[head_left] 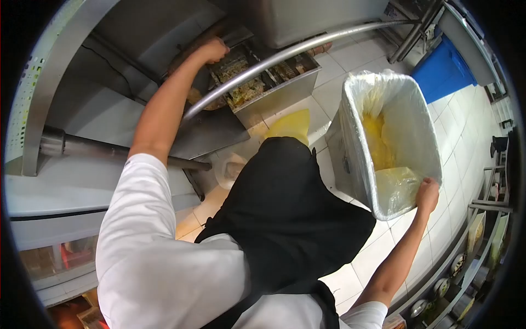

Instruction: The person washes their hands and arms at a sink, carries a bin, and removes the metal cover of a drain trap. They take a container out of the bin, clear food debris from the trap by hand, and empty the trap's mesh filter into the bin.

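Observation:
My left hand [212,50] is closed at the back edge of an open metal box [279,90] under the counter; what it holds, if anything, is too small to make out. Food scraps [241,79] and dark, wet residue lie in the box. At the right, my right hand [428,193] grips the near right rim of a grey bin [342,148], with the fingers closed over its clear plastic liner [405,189]. Yellowish waste [378,142] shows inside the lined bin.
A curved metal rail [274,59] crosses above the box. Beside the box on the floor lies a yellow item [290,124]. Behind the bin stands a blue bin [445,68]. Shelves with containers [466,279] line the lower right, and a metal pipe [109,147] runs at the left.

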`<state>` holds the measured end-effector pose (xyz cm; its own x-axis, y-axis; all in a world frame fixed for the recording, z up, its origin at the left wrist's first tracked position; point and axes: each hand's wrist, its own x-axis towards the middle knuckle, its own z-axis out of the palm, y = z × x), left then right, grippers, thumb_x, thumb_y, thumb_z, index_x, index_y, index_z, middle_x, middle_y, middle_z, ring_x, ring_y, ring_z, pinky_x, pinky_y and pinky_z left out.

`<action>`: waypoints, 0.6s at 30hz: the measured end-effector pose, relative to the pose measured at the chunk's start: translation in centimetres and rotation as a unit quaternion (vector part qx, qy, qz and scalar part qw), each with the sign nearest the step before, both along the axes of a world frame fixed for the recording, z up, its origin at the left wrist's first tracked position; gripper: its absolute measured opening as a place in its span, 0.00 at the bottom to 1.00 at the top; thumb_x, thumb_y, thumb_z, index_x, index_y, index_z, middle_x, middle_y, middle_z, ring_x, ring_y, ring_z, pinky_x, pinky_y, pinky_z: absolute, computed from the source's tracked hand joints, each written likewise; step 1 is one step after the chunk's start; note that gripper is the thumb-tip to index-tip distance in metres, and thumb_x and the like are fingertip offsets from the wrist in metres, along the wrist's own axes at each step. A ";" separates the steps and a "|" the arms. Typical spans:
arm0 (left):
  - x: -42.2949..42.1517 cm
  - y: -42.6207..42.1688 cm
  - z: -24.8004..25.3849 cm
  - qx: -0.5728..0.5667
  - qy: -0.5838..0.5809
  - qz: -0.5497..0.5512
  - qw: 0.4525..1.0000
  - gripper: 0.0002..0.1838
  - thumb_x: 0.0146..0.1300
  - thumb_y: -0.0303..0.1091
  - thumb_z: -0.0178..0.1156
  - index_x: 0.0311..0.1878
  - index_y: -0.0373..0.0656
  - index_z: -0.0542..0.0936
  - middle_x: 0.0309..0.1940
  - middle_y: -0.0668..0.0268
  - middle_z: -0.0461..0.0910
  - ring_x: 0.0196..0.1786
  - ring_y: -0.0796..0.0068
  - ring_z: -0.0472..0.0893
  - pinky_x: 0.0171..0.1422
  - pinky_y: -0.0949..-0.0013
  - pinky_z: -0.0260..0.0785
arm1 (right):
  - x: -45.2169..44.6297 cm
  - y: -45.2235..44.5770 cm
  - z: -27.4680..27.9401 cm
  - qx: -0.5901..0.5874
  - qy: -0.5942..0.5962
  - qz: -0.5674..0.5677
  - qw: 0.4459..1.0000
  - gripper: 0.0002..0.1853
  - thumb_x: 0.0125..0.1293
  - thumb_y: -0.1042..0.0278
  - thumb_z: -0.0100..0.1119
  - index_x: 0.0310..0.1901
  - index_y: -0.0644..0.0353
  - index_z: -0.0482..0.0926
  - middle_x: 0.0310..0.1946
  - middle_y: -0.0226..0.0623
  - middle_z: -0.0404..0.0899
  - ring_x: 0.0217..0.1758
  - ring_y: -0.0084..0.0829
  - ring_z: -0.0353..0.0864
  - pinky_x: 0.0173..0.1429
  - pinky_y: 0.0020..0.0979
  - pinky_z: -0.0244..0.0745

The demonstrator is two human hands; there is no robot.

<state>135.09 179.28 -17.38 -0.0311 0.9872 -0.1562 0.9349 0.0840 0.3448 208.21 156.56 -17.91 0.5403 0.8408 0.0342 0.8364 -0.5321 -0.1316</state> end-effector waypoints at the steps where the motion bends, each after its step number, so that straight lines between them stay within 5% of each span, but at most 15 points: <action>1: 1.8 -0.6 0.3 -0.057 -0.014 0.041 0.997 0.10 0.58 0.38 0.59 0.35 0.41 0.81 0.25 0.66 0.81 0.24 0.72 0.76 0.28 0.65 0.69 | -0.4 -0.5 -0.1 0.007 0.011 -0.003 1.000 0.19 0.57 0.66 0.47 0.48 0.54 0.81 0.43 0.47 0.82 0.46 0.48 0.81 0.51 0.42 0.74; 2: 2.9 -0.4 0.3 -0.113 -0.031 0.077 0.990 0.08 0.58 0.36 0.58 0.35 0.41 0.81 0.26 0.66 0.81 0.24 0.72 0.76 0.27 0.65 0.69 | -1.1 -0.8 0.3 0.014 0.019 -0.009 1.000 0.18 0.57 0.67 0.47 0.48 0.54 0.81 0.42 0.47 0.82 0.46 0.48 0.81 0.51 0.42 0.74; 5: 3.0 1.3 -2.2 -0.195 0.038 -0.057 0.978 0.06 0.57 0.33 0.56 0.31 0.43 0.81 0.25 0.65 0.81 0.25 0.71 0.78 0.25 0.63 0.70 | -3.5 -1.8 1.3 0.017 0.038 -0.020 0.999 0.19 0.56 0.69 0.47 0.48 0.54 0.80 0.41 0.49 0.81 0.44 0.48 0.81 0.49 0.43 0.74; 6: 4.2 0.7 -1.9 -0.200 0.011 0.018 0.980 0.06 0.56 0.32 0.56 0.28 0.44 0.80 0.24 0.65 0.81 0.26 0.71 0.79 0.25 0.63 0.70 | -3.7 -2.1 1.2 0.032 0.035 -0.003 0.999 0.20 0.56 0.71 0.47 0.50 0.54 0.79 0.40 0.50 0.82 0.44 0.48 0.81 0.49 0.43 0.74; 9: 3.3 3.1 -5.6 -0.251 -0.001 0.008 0.968 0.06 0.56 0.32 0.56 0.30 0.42 0.81 0.25 0.63 0.81 0.28 0.69 0.79 0.29 0.63 0.73 | -3.2 -2.2 2.1 0.014 0.048 0.003 0.999 0.21 0.56 0.72 0.47 0.52 0.54 0.78 0.41 0.50 0.82 0.44 0.48 0.81 0.49 0.43 0.74; 11: 3.6 3.5 -4.7 -0.222 0.063 -0.285 0.930 0.07 0.55 0.31 0.59 0.35 0.41 0.83 0.28 0.62 0.79 0.27 0.75 0.76 0.27 0.65 0.70 | -2.3 -1.8 2.3 0.012 0.029 0.018 0.999 0.21 0.57 0.73 0.47 0.53 0.53 0.77 0.42 0.50 0.81 0.45 0.48 0.81 0.49 0.43 0.74; 13: 6.2 1.3 -5.2 -0.241 -0.105 0.023 0.965 0.08 0.56 0.31 0.58 0.36 0.41 0.83 0.28 0.64 0.79 0.28 0.76 0.76 0.29 0.63 0.69 | -1.0 -1.4 2.2 0.009 0.021 0.028 0.999 0.22 0.57 0.74 0.48 0.54 0.53 0.76 0.43 0.50 0.81 0.46 0.48 0.81 0.50 0.43 0.74; 14: 5.4 1.8 -6.3 -0.199 0.022 -0.196 0.960 0.09 0.58 0.32 0.57 0.39 0.42 0.83 0.29 0.65 0.79 0.29 0.76 0.76 0.30 0.61 0.70 | -0.4 -1.2 2.1 0.008 0.021 0.032 0.999 0.22 0.58 0.74 0.48 0.55 0.53 0.76 0.44 0.50 0.81 0.47 0.48 0.80 0.50 0.43 0.74; 18: 6.2 2.0 -8.9 -0.265 -0.160 -0.007 0.951 0.12 0.61 0.35 0.53 0.42 0.40 0.81 0.30 0.63 0.79 0.29 0.73 0.77 0.28 0.60 0.70 | 0.7 0.0 1.6 0.005 0.029 0.040 0.999 0.21 0.58 0.75 0.49 0.54 0.53 0.76 0.46 0.49 0.80 0.50 0.47 0.79 0.53 0.42 0.73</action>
<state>141.30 181.27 -26.23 0.1137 0.7669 -0.6317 0.7916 0.3143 0.5240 208.95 156.58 -16.27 0.4720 0.8815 0.0131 0.8675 -0.4618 -0.1848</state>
